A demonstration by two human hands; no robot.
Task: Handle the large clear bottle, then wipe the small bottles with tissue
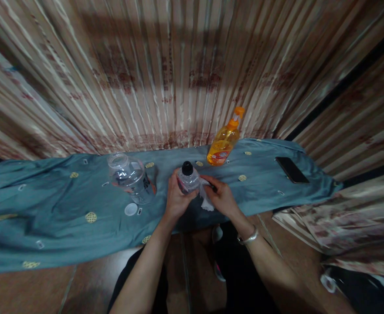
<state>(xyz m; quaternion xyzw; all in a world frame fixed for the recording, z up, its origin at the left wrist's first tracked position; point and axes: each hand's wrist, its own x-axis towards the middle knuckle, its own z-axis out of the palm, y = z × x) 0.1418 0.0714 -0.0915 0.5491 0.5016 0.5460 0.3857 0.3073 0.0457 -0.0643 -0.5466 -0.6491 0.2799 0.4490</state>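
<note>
So the left hand (176, 198) is wrapped around a small clear bottle (188, 179) with a black cap, holding it upright just over the blue cloth (48, 205); the right hand (221, 196) is pinching a white tissue (206, 201) against the bottle's side; looks like the wiping is mid-way, cap on. Left of the hands sits a bigger clear jar (131, 176), open, its white lid (130, 209) lying beside it; beyond the right hand, an orange pump bottle (223, 141); a phone (291, 169) further right.

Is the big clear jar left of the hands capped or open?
Open. The clear jar shows a bare round mouth with no lid on it, and a white cap lies apart on the blue cloth just in front.
</note>
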